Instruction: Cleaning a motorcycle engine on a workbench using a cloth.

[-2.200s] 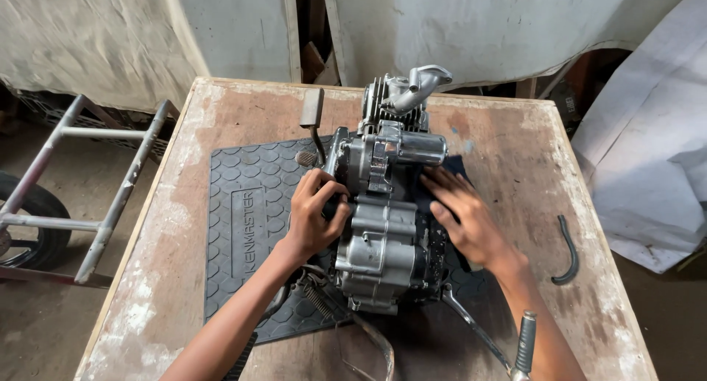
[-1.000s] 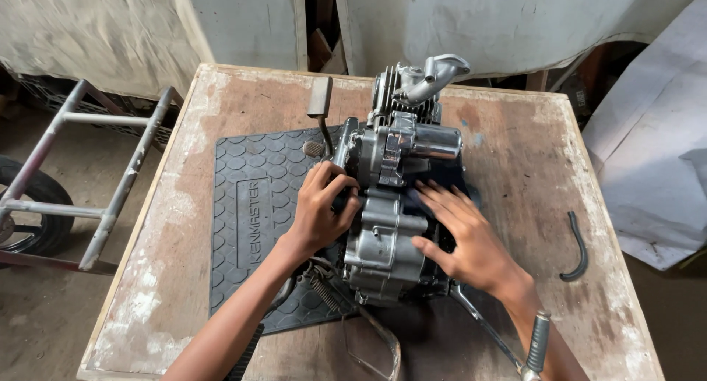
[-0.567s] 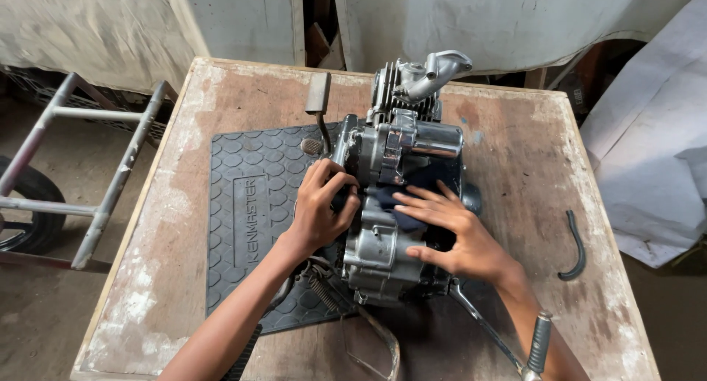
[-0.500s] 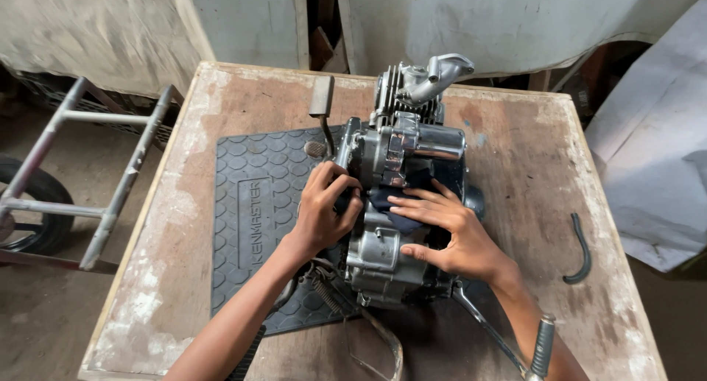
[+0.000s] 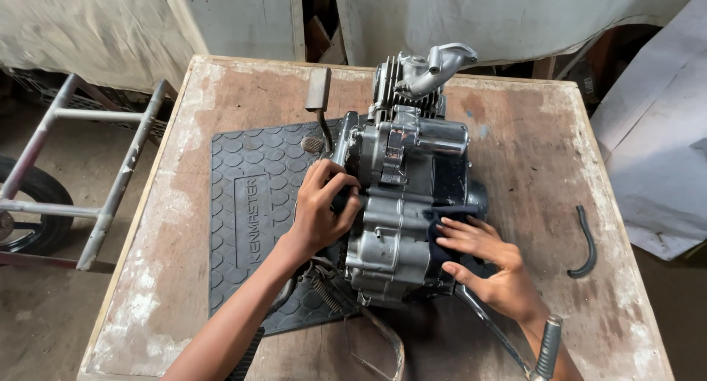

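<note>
Engine (image 5: pixel 401 204) lies between left hand (image 5: pixel 324 212), gripping its side, and flat, open right hand (image 5: pixel 490 259).

A grey metal motorcycle engine (image 5: pixel 401 204) lies on its side on a black rubber mat (image 5: pixel 258 204), cylinder head (finned, silver) pointing away; a dark cloth (image 5: pixel 442 217) rests against it.

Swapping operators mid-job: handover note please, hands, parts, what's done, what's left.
Left hand: grip closed on the left side of the engine, steadying it.
Right hand: fingers flat, pressing a dark cloth on the engine's right side.
Engine sits on the black rubber mat on the wooden table. Curved black hose piece lies loose at right; kick lever points toward the near edge.
Done: upper casing looks shiny. Left: cannot tell how much remains to be wiped.
</note>
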